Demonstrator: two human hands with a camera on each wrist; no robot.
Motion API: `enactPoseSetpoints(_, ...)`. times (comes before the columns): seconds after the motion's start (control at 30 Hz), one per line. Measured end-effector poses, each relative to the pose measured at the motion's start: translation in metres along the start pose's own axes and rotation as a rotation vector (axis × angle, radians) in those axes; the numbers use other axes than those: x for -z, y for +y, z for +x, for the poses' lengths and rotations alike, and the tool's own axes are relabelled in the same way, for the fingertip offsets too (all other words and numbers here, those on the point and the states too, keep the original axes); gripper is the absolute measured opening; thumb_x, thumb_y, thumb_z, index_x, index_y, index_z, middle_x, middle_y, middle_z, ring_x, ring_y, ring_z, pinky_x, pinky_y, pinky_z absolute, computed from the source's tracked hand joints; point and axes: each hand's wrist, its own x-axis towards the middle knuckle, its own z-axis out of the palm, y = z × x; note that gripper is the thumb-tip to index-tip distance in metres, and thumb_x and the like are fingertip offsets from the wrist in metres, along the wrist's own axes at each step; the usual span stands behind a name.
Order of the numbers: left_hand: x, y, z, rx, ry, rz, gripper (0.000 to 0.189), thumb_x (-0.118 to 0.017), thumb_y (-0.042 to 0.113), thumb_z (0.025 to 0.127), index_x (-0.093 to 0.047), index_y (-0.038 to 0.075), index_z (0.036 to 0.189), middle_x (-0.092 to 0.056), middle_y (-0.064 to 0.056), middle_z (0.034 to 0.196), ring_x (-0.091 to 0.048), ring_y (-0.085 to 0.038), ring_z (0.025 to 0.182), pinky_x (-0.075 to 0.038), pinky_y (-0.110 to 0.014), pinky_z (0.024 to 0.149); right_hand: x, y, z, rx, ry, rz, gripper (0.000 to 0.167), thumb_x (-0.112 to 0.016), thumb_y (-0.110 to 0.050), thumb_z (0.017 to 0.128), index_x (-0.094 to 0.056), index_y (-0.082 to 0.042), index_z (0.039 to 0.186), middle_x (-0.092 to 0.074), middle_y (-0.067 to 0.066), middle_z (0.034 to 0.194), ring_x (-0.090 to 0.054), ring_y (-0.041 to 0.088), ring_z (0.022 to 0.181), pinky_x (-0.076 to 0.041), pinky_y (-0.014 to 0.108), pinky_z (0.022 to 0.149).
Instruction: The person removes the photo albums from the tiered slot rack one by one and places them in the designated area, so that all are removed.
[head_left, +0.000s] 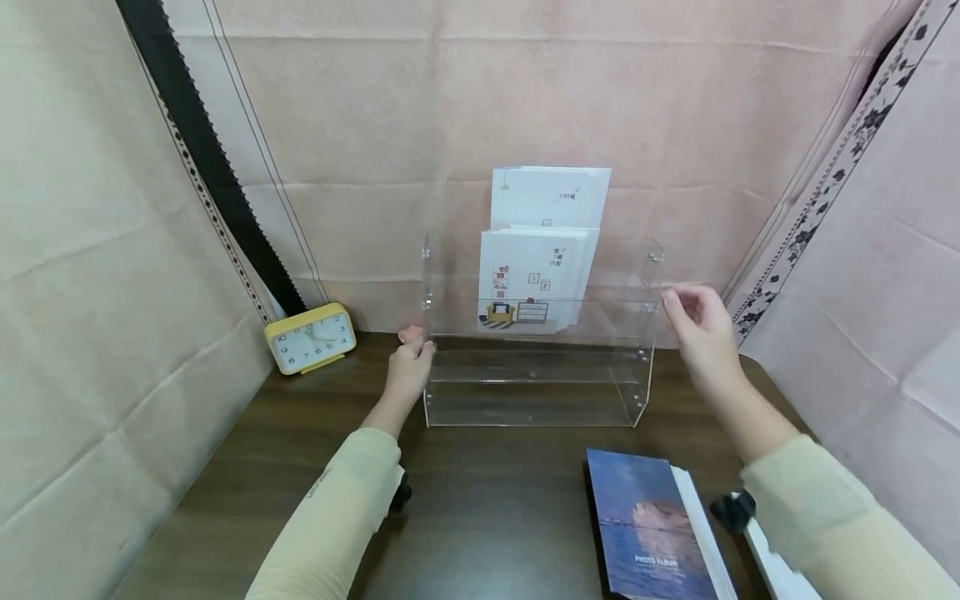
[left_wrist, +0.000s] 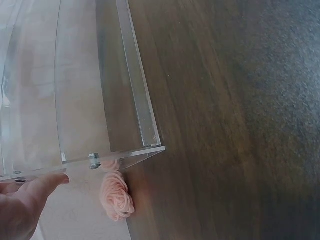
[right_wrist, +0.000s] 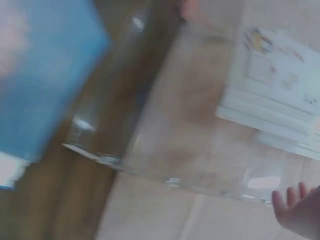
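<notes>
A clear acrylic rack [head_left: 525,425] stands on the dark wooden table, with white booklets [head_left: 525,271] upright in its upper part. My left hand [head_left: 408,367] is at the rack's left side panel; in the left wrist view the thumb [left_wrist: 47,186] lies straight along that panel. Just off the right side panel, my right hand [head_left: 701,329] is raised with its fingers loosely bent and nothing in them. The right wrist view is blurred but shows its fingertips [right_wrist: 290,197] near the panel's edge.
A blue photo album [head_left: 648,525] lies in front of the rack to the right, with a white item [head_left: 776,558] partly under the right sleeve. A yellow clock [head_left: 311,337] stands at the left. Pink yarn [left_wrist: 117,197] sits beside the rack. Cloth walls [head_left: 360,125] enclose the table.
</notes>
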Motion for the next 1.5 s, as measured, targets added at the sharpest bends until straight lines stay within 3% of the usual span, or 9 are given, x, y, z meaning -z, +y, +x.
enactPoseSetpoints(0.1, 0.001, -0.002, -0.003, -0.011, 0.003, -0.022, 0.028, -0.05, 0.017, 0.094, -0.068, -0.003, 0.101, -0.065, -0.019, 0.098, -0.057, -0.033, 0.089, -0.044, -0.047, 0.085, -0.016, -0.01, 0.032, 0.056, 0.026, 0.119, 0.027, -0.054, -0.021, 0.095, -0.052, 0.0, 0.113, -0.057, 0.016, 0.112, -0.057, 0.009, 0.095, -0.046, 0.017, 0.08)
enactPoseSetpoints(0.2, 0.002, -0.002, -0.006, -0.043, 0.019, -0.032, 0.028, -0.051, 0.019, 0.093, -0.069, -0.001, 0.099, -0.066, -0.017, 0.095, -0.058, -0.03, 0.086, -0.046, -0.045, 0.082, -0.034, -0.011, 0.052, 0.059, 0.029, 0.102, 0.03, -0.055, -0.026, 0.095, -0.053, -0.002, 0.112, -0.057, 0.017, 0.11, -0.056, 0.01, 0.093, -0.046, 0.02, 0.081)
enactPoseSetpoints(0.3, 0.0, -0.002, -0.009, -0.04, 0.017, -0.031, 0.028, -0.05, 0.019, 0.094, -0.069, -0.001, 0.1, -0.067, -0.017, 0.096, -0.059, -0.029, 0.086, -0.046, -0.044, 0.081, -0.049, -0.003, 0.063, 0.029, 0.006, 0.018, 0.042, -0.057, -0.034, 0.093, -0.052, 0.001, 0.116, -0.056, 0.015, 0.11, -0.054, 0.015, 0.096, -0.045, 0.026, 0.084)
enactPoseSetpoints(0.57, -0.007, -0.004, -0.014, -0.012, 0.02, 0.005, 0.024, -0.052, 0.013, 0.093, -0.069, -0.004, 0.097, -0.065, -0.019, 0.09, -0.057, -0.032, 0.082, -0.046, -0.047, 0.08, -0.075, 0.022, 0.061, -0.063, -0.078, -0.16, 0.066, -0.065, -0.048, 0.084, -0.047, 0.004, 0.12, -0.056, 0.018, 0.112, -0.055, 0.031, 0.104, -0.044, 0.041, 0.089)
enactPoseSetpoints(0.73, -0.007, -0.003, -0.014, -0.03, 0.026, -0.007, 0.026, -0.052, 0.015, 0.093, -0.068, -0.004, 0.099, -0.065, -0.018, 0.089, -0.056, -0.031, 0.08, -0.046, -0.047, 0.079, -0.087, 0.024, 0.06, -0.027, -0.174, -0.321, 0.073, -0.07, -0.05, 0.078, -0.044, 0.007, 0.115, -0.052, 0.021, 0.107, -0.053, 0.033, 0.097, -0.045, 0.044, 0.084)
enactPoseSetpoints(0.87, -0.005, -0.001, -0.012, -0.037, 0.032, -0.014, 0.025, -0.052, 0.015, 0.093, -0.069, -0.003, 0.093, -0.065, -0.016, 0.083, -0.055, -0.03, 0.076, -0.046, -0.046, 0.076, -0.093, 0.023, 0.061, -0.016, -0.174, -0.424, 0.069, -0.072, -0.049, 0.076, -0.044, 0.004, 0.109, -0.049, 0.02, 0.104, -0.048, 0.03, 0.091, -0.044, 0.041, 0.078)
enactPoseSetpoints(1.03, -0.003, 0.0, -0.01, -0.021, 0.029, -0.017, 0.023, -0.052, 0.013, 0.094, -0.07, -0.002, 0.094, -0.065, -0.015, 0.084, -0.056, -0.029, 0.077, -0.046, -0.045, 0.076, -0.099, 0.019, 0.063, -0.034, -0.151, -0.412, 0.061, -0.074, -0.045, 0.077, -0.043, -0.001, 0.107, -0.051, 0.018, 0.101, -0.048, 0.028, 0.087, -0.042, 0.038, 0.072)
enactPoseSetpoints(1.27, -0.002, -0.002, -0.004, -0.017, 0.033, 0.0, 0.025, -0.051, 0.015, 0.094, -0.069, -0.002, 0.097, -0.066, -0.016, 0.09, -0.057, -0.03, 0.081, -0.046, -0.045, 0.08, -0.107, 0.011, 0.069, -0.05, -0.151, -0.338, 0.063, -0.074, -0.043, 0.077, -0.041, -0.005, 0.115, -0.054, 0.014, 0.102, -0.052, 0.028, 0.09, -0.044, 0.04, 0.074)
enactPoseSetpoints(1.5, -0.002, 0.001, -0.002, -0.031, 0.03, 0.007, 0.025, -0.051, 0.016, 0.094, -0.065, -0.003, 0.085, -0.058, -0.014, 0.073, -0.053, -0.031, 0.074, -0.045, -0.045, 0.073, -0.118, -0.011, 0.078, -0.003, -0.174, -0.296, 0.062, -0.075, -0.035, 0.078, -0.039, -0.006, 0.118, -0.053, 0.014, 0.109, -0.053, 0.03, 0.098, -0.046, 0.044, 0.081)
